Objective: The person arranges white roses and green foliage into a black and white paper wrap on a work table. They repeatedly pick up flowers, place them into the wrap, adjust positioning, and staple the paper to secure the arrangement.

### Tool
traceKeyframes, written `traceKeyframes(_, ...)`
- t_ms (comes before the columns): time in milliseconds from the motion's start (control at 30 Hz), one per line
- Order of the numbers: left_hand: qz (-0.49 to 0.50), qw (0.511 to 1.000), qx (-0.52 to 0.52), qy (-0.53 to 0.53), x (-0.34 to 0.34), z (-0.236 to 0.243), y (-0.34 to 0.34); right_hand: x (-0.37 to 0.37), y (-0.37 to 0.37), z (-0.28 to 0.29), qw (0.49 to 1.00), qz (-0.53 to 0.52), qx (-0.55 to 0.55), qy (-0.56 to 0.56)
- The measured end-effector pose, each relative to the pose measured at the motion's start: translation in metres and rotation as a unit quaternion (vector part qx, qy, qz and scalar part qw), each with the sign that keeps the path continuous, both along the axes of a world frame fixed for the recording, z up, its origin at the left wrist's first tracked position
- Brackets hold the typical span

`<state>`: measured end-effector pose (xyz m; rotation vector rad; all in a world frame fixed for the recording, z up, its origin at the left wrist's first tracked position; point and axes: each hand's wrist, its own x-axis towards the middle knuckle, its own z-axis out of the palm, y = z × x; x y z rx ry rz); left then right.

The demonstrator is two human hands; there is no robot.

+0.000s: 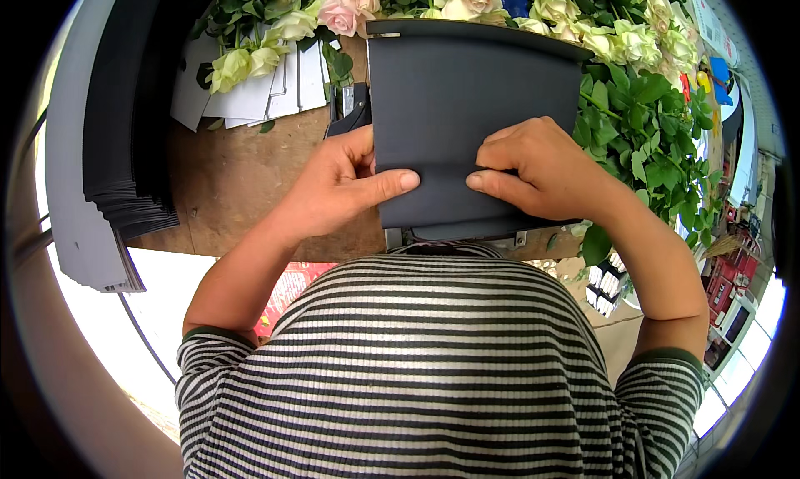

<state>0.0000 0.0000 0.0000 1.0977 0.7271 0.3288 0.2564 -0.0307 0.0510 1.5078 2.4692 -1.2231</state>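
A dark grey-black sheet of card or paper (475, 87), bent along its top and lower edges, lies in front of me at the table's edge. My left hand (350, 180) grips its left side, thumb pressed on the front and fingers curled at the edge. My right hand (533, 166) is closed on the lower right part, fingers bent and thumb pressing on the surface. Just left of the sheet is a black tool with a clear part (348, 104), partly hidden. What lies under the sheet is mostly hidden.
Cream and pink roses (342, 12) line the back, with green leaves (633, 137) down the right. White cards (292, 83) lie on the wooden table (233, 170). Tall stacks of black (125, 145) and white sheets (75, 179) stand at left. Assorted items fill the far right.
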Motion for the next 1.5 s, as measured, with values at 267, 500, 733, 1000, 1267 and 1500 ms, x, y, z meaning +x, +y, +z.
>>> traceKeyframes(267, 0.098, 0.995, -0.012, 0.003, 0.017, -0.001, -0.015, 0.003, -0.006, 0.005, 0.921, -0.054, 0.378, -0.079)
traceKeyframes(500, 0.246, 0.968, -0.050, -0.005, -0.017, -0.034, -0.021, 0.014, 0.003, -0.008, 0.925, -0.068, 0.368, -0.065)
traceKeyframes(733, 0.042, 0.752, 0.431, 0.497, -0.027, -0.069, -0.046, 0.015, 0.013, -0.003, 0.938, -0.032, 0.338, -0.071)
traceKeyframes(1000, 0.005, 0.739, 0.420, 0.526, -0.082, -0.040, -0.040, 0.011, 0.015, 0.000, 0.937, -0.020, 0.340, -0.078)
traceKeyframes(1267, -0.052, 0.947, 0.249, 0.195, -0.127, 0.026, -0.019, 0.010, 0.014, 0.001, 0.940, -0.027, 0.331, -0.078)
traceKeyframes(1500, -0.102, 0.950, 0.279, 0.092, -0.119, 0.016, -0.017, 0.009, 0.016, 0.003, 0.938, -0.031, 0.331, -0.092)
